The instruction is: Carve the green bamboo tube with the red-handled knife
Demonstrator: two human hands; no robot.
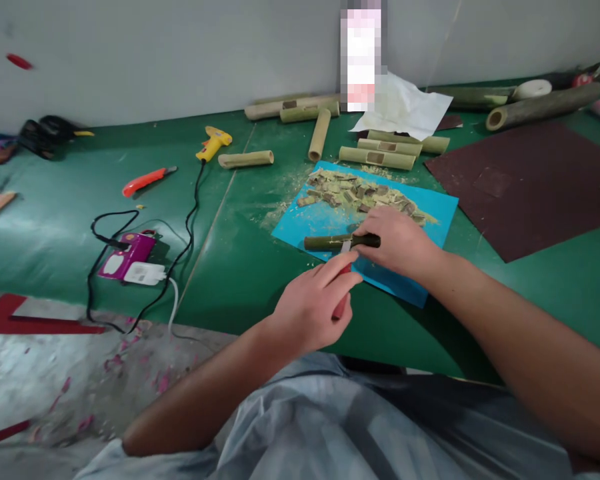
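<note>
My left hand (314, 303) is closed around a red-handled knife (342, 305). Its short blade meets the near side of a dark green bamboo tube (325, 243), close to a notch near the tube's middle. Gripping the tube's right part is my right hand (395, 239), with the fingers pinched over it; some fingertips are hidden. The tube lies roughly level above a blue sheet (443, 213). On that sheet, just beyond my hands, spreads a heap of bamboo chips and shavings (357, 193).
Behind the sheet lie several cut bamboo tubes (377, 158) and a white paper (405, 110). To the left are an orange utility knife (145, 181), a yellow glue gun (213, 143) and a purple power strip (139, 248) with trailing cords. A brown board (530, 193) lies at right.
</note>
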